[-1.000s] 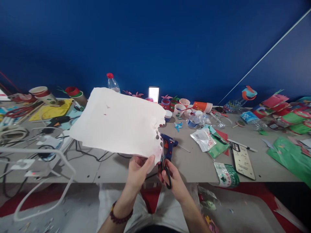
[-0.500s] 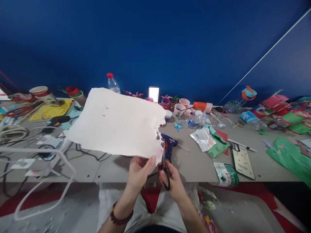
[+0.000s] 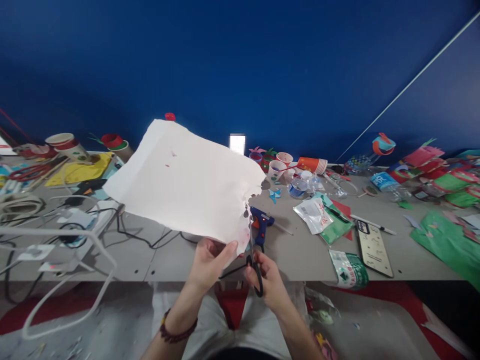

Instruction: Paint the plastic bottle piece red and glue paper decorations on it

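A large sheet of white paper (image 3: 187, 185) is held up over the table, its lower right corner pinched by my left hand (image 3: 213, 265) with the thumb on top. Ragged cuts and small holes run down the sheet's right edge. My right hand (image 3: 268, 277) grips black-handled scissors (image 3: 256, 272), fingers in the loops and blades pointing away from me. The blades stand beside the paper's right edge; whether they touch it I cannot tell. Just beyond them lies a blue glue gun (image 3: 261, 222) on the table, partly hidden by the sheet.
Paper cups (image 3: 276, 170), plastic bottles (image 3: 390, 185) and paper crafts line the table's back. To the right are a phone (image 3: 375, 250), a green-and-white packet (image 3: 348, 270) and green paper (image 3: 448, 245). On the left, a white metal frame (image 3: 108, 250) stands near cables and a power strip (image 3: 88, 240).
The paper has tilted, its far left corner rising and its right side swinging further right. My left hand has shifted slightly left; my right hand stays nearly in place with the scissors.
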Motion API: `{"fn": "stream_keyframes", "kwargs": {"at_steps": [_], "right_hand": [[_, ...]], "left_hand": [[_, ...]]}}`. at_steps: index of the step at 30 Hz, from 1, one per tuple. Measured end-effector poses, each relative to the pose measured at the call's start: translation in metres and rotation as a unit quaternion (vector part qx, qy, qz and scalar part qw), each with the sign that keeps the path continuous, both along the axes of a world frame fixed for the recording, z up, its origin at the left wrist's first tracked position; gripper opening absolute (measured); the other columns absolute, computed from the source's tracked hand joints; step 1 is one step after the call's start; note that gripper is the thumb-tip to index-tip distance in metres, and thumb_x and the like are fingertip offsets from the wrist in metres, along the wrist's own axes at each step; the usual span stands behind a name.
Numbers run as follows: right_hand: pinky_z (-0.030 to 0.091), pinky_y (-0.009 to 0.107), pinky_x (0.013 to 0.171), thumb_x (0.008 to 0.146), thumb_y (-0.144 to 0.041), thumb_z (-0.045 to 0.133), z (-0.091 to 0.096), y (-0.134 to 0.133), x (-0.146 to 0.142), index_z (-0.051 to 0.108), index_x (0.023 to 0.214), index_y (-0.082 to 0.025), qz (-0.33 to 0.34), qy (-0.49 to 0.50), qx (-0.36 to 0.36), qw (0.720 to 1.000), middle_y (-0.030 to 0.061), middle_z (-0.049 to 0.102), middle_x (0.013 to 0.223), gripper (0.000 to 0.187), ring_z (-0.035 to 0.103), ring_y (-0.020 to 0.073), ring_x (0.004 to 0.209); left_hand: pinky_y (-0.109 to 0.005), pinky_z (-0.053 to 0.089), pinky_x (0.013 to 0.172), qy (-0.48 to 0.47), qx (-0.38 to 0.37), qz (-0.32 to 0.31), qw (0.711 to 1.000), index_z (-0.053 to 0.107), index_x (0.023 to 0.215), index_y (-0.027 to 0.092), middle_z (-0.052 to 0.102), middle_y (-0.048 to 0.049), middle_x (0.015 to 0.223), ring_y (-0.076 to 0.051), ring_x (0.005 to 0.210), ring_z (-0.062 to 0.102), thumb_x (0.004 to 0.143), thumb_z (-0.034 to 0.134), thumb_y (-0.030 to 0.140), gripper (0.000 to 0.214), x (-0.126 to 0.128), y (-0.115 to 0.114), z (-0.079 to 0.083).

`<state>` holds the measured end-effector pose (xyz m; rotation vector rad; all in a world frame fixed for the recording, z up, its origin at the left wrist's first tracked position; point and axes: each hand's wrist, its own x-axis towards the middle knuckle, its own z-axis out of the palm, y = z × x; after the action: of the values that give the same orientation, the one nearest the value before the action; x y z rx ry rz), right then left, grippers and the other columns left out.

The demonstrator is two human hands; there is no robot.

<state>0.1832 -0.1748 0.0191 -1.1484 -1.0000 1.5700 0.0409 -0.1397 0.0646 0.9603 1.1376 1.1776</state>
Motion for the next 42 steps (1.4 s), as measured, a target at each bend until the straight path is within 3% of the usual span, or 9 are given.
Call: {"fn": "stream_keyframes", "kwargs": {"at_steps": [6, 10, 16, 28, 37, 42], "right_hand": [[0.028, 0.02, 0.051, 0.061, -0.058, 0.08, 0.013, 0.003, 0.012, 0.045, 0.068, -0.02, 0.036, -0.029, 0.004, 0.999, -0.0069, 0.041, 0.059, 0.053, 0.031, 0.0065, 0.054], [0.022, 0.02, 0.047, 0.066, -0.057, 0.079, 0.006, 0.003, 0.024, 0.045, 0.069, -0.02, 0.091, -0.051, -0.017, 0.994, -0.008, 0.039, 0.057, 0.051, 0.03, 0.0056, 0.051], [0.02, 0.021, 0.048, 0.076, -0.062, 0.07, -0.01, 0.001, 0.023, 0.045, 0.08, -0.02, 0.096, 0.02, 0.02, 0.995, -0.0078, 0.037, 0.063, 0.049, 0.028, 0.0055, 0.053], [0.022, 0.021, 0.048, 0.075, -0.071, 0.064, -0.008, -0.004, -0.004, 0.044, 0.081, -0.02, 0.034, 0.069, 0.033, 0.996, -0.0072, 0.035, 0.065, 0.055, 0.028, 0.0059, 0.053], [0.02, 0.021, 0.046, 0.067, -0.065, 0.075, 0.001, 0.0, 0.005, 0.046, 0.075, -0.02, 0.047, 0.023, 0.026, 0.998, -0.0072, 0.037, 0.061, 0.054, 0.025, 0.0062, 0.053], [0.022, 0.021, 0.047, 0.066, -0.062, 0.077, 0.012, 0.0, 0.007, 0.046, 0.072, -0.02, 0.055, -0.004, 0.034, 0.998, -0.0076, 0.037, 0.06, 0.052, 0.026, 0.006, 0.052]], "left_hand": [[-0.026, 0.056, 0.062, 0.065, 0.016, -0.083, 0.994, 0.074, 0.077, 0.011, 0.076, -0.0082, 0.075, -0.02, 0.065, 0.07, 0.073, 0.075, 0.039, 0.029, -0.02, 0.008, 0.007], [-0.024, 0.054, 0.06, 0.09, 0.02, -0.125, 0.988, 0.071, 0.073, 0.011, 0.074, -0.0079, 0.067, -0.018, 0.063, 0.069, 0.073, 0.075, 0.038, 0.027, -0.027, 0.014, 0.013], [-0.024, 0.053, 0.059, 0.065, 0.019, -0.121, 0.99, 0.071, 0.074, 0.012, 0.074, -0.0077, 0.067, -0.017, 0.06, 0.067, 0.07, 0.076, 0.039, 0.028, -0.022, 0.016, 0.018], [-0.031, 0.058, 0.072, 0.058, 0.021, -0.078, 0.995, 0.075, 0.088, 0.011, 0.077, -0.0092, 0.084, -0.023, 0.075, 0.071, 0.071, 0.075, 0.039, 0.033, -0.013, 0.009, 0.016], [-0.026, 0.054, 0.061, 0.091, 0.023, -0.137, 0.986, 0.071, 0.074, 0.012, 0.073, -0.0077, 0.067, -0.018, 0.063, 0.068, 0.076, 0.073, 0.04, 0.028, -0.029, 0.014, 0.012], [-0.025, 0.054, 0.061, 0.079, 0.049, -0.17, 0.981, 0.07, 0.086, 0.013, 0.074, -0.0073, 0.075, -0.016, 0.063, 0.067, 0.077, 0.073, 0.038, 0.027, -0.035, 0.021, 0.019]]}}
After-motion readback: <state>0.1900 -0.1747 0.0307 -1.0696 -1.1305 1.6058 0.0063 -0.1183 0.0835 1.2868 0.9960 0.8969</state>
